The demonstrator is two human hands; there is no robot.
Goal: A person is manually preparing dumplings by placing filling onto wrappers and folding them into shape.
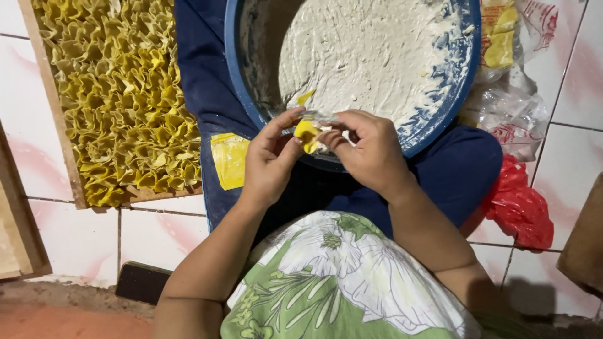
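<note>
My left hand (270, 160) and my right hand (367, 150) meet at the near rim of a big blue basin (440, 119) and pinch a small yellow dough wrapper (308, 133) between their fingertips. The wrapper is folded around something I cannot see. The basin rests on my lap and holds pale whitish paste (370, 56). A stack of flat yellow wrappers (230, 160) lies on my left thigh, just beside my left hand.
A wooden tray (59, 125) at the left is packed with several folded yellow dumplings (119, 94). Clear plastic bags (509, 94) and a red bag (518, 207) lie at the right on the white tiled floor. A dark flat object (141, 282) lies near my left elbow.
</note>
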